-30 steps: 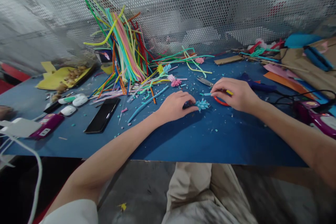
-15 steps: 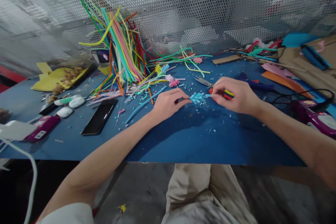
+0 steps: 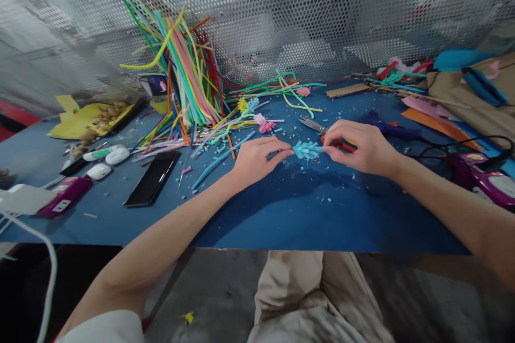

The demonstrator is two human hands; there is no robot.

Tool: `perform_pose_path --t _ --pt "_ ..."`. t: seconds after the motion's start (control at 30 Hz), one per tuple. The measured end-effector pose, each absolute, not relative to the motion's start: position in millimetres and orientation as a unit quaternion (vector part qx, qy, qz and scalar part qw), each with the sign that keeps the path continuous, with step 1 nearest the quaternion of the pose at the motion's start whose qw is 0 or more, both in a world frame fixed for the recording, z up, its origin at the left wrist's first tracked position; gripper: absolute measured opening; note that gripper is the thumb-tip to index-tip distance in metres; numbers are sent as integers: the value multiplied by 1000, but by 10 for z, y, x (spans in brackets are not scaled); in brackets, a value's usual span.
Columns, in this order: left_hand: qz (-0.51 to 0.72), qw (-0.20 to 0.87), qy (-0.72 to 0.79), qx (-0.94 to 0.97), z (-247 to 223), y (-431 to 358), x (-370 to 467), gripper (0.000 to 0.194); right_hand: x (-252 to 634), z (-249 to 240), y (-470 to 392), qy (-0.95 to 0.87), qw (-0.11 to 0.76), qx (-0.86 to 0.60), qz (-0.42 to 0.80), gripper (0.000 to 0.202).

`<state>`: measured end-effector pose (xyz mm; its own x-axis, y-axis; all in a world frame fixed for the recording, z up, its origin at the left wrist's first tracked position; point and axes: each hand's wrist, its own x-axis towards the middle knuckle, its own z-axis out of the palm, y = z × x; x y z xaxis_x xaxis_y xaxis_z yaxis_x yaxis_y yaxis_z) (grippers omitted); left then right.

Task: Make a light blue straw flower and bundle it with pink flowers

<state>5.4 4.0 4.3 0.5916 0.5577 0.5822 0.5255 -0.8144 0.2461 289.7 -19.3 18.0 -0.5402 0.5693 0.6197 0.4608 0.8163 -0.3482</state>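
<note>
Both hands hold the two ends of a light-blue pipe-cleaner flower (image 3: 307, 150), its short petals fanned out between them just above the blue table. My left hand (image 3: 257, 159) pinches its left end between thumb and fingers. At the right end, my right hand (image 3: 360, 147) has its fingertips closed on the flower's thin stem. Scissors (image 3: 313, 125) lie behind my right hand, which covers part of their red handles. Small cut bits are scattered around.
A tall bundle of coloured pipe cleaners (image 3: 187, 75) stands at the back left. Small pipe-cleaner flowers (image 3: 266, 126) lie near it. A black phone (image 3: 152, 179) rests left of my left hand. A dark blue glue gun (image 3: 396, 127) lies at right, before a perforated metal screen (image 3: 322, 10).
The blue flower has shifted slightly to the right. My right fingertips are now closer to its petals, and less of the stem shows. My left hand has barely moved.
</note>
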Motion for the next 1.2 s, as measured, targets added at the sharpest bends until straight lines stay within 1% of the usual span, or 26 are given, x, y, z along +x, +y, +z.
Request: perform_pose_path --t 0.4,0.93,1.13,1.2 --pt "339 11 273 900 40 45 49 21 2871 144 -187 -876 375 -291 86 6" --pt "337 36 302 891 42 49 30 25 2880 130 -182 -874 382 -283 102 3" --pt "347 32 323 880 34 76 11 25 2899 171 -187 -855 408 -296 122 4" --pt "348 34 340 873 25 97 -3 26 2935 205 -172 -858 394 -302 132 5"
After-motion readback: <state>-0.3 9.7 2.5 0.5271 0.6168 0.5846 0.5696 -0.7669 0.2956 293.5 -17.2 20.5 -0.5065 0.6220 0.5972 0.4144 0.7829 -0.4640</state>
